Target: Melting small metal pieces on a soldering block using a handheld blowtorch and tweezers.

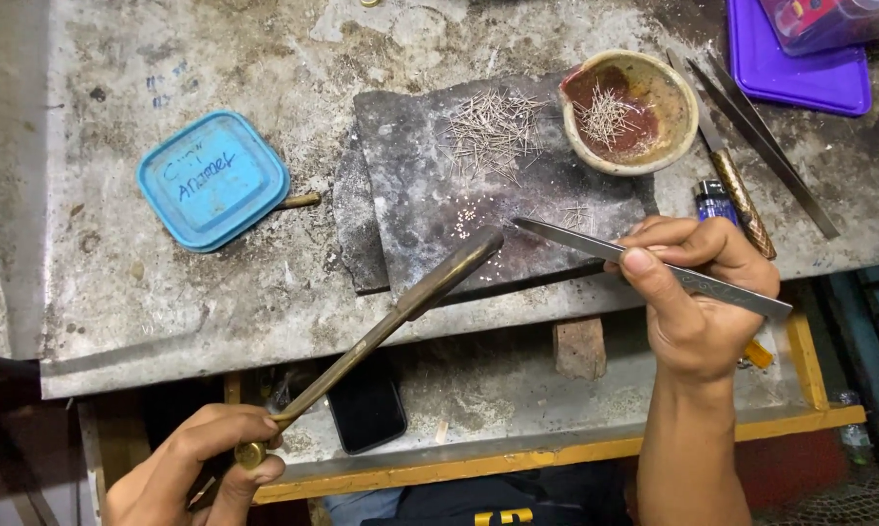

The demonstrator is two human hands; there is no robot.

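in the head view, the left hand is gripping the near end of a long brass blowpipe, fingers closed around its knobbed end low in the picture. the pipe is slanting up and to the right, and its darker tip is hanging just over the near part of a dark slate slab that is lying on the worn grey workbench.

the right hand is pinching a pair of steel tweezers between thumb and fingers, closed on them. the tweezers are pointing left, with their tip sitting close to the blowpipe's tip above the slab. whether the tip is holding anything is too small to tell.

on the slab, a loose heap of thin wire pins is lying toward the far side, and tiny pale beads are scattered nearer the two tips. a small clay bowl holding more pins is resting on the slab's far right corner.

a blue square lid is lying well to the left of the slab. a purple tray is sitting at the far right, with spare tweezers and a blue lighter beside the right hand.
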